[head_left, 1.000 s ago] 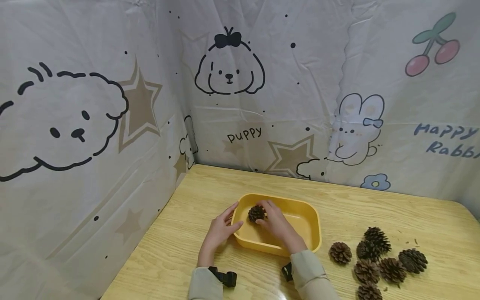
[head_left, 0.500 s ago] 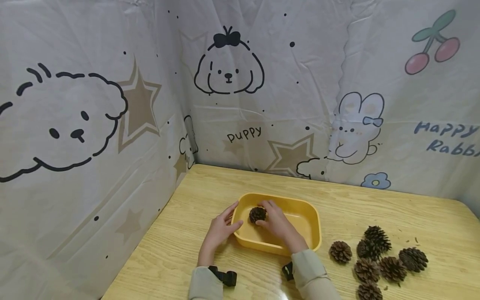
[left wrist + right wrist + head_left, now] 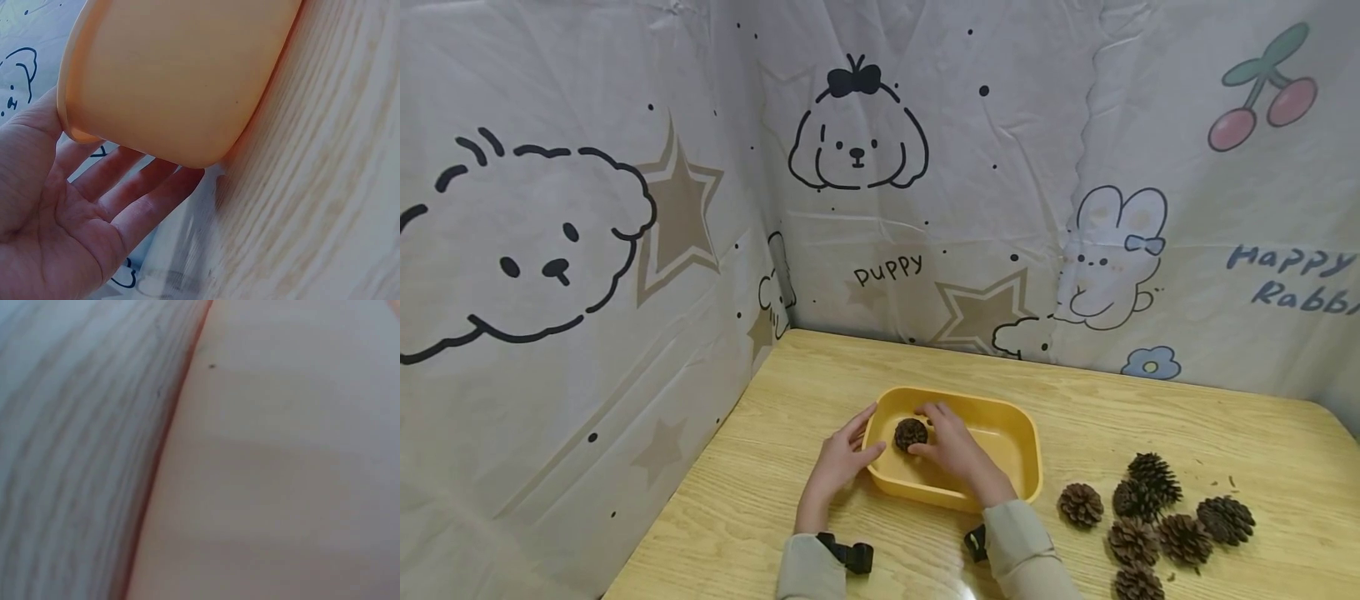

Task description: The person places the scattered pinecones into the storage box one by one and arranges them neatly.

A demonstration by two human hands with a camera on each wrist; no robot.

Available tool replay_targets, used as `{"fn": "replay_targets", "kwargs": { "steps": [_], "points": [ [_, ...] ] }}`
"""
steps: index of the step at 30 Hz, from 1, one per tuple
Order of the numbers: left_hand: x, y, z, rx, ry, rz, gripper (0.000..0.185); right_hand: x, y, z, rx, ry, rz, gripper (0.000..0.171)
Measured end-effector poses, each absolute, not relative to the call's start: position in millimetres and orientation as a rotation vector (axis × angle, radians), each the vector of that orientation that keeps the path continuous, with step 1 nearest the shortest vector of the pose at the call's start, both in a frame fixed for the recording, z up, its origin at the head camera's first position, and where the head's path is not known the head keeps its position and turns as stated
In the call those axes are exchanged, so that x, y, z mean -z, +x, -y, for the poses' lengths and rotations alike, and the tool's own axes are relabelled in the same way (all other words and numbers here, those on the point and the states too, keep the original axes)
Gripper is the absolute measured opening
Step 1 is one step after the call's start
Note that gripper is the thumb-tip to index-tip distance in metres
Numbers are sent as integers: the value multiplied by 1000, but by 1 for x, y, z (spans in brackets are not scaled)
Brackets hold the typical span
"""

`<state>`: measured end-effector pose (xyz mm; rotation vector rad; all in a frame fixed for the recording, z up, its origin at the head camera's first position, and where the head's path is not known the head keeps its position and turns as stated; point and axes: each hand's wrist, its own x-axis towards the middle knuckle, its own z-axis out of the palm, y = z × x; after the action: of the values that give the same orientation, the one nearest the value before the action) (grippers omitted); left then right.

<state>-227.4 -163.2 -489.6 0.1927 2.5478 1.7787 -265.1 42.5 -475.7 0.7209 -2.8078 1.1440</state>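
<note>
A yellow plastic tray (image 3: 1028, 467) with raised sides stands on the wooden table. Inside, toward its left end, lies a brown pine cone (image 3: 911, 436). My left hand (image 3: 838, 462) holds the tray's left end, thumb over the rim and fingers along the outer wall. In the left wrist view, the fingers (image 3: 150, 212) touch the tray's outside wall (image 3: 181, 81). My right hand (image 3: 951, 446) is inside the tray, just right of the pine cone, its fingers and thumb spread apart. The thumb lies close to the cone; contact is unclear. Only the tray wall (image 3: 262, 475) and table show in the right wrist view.
Right of the tray, a loose pine cone (image 3: 1081, 506) sits near a cluster of several pine cones (image 3: 1185, 539). Small bits of debris lie around them. Printed fabric (image 3: 865, 225) hangs along the table's back and left edges. Both wrists wear black straps.
The pine cone has shifted slightly left and toward the person inside the tray. My right hand's fingers have parted from it. The left hand stays in place.
</note>
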Motion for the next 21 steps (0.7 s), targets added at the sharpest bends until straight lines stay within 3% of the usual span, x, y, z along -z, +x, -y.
{"fn": "replay_targets", "kwargs": {
  "steps": [21],
  "points": [
    [489, -226, 161, -1813, 156, -2555, 61, 468, -246, -78, -1226, 662, 2657, 48]
  ]
}}
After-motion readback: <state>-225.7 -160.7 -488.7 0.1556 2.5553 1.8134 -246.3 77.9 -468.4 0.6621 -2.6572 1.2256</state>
